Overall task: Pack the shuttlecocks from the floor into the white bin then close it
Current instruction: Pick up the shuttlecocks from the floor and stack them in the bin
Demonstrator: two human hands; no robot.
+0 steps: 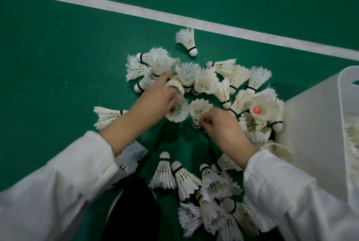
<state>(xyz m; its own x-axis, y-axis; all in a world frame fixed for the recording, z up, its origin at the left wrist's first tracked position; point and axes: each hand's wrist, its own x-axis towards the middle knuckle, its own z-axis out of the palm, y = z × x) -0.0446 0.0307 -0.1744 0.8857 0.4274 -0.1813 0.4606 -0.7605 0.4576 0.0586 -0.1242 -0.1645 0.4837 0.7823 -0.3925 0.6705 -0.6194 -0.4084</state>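
The left hand (155, 97) curls around one feather shuttlecock (177, 110) under its fingers while its forefinger reaches into the pile beyond, the right hand (223, 126) pinches another shuttlecock (199, 111) upright at its fingertips, and the white bin (318, 122) stands open just right of it, the nearer hand.

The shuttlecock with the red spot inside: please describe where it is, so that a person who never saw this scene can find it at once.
Start at the white bin on the right edge and look at the pile against its left wall. There one shuttlecock faces its open skirt toward the camera. It alone shows a bright red-orange spot at the centre.
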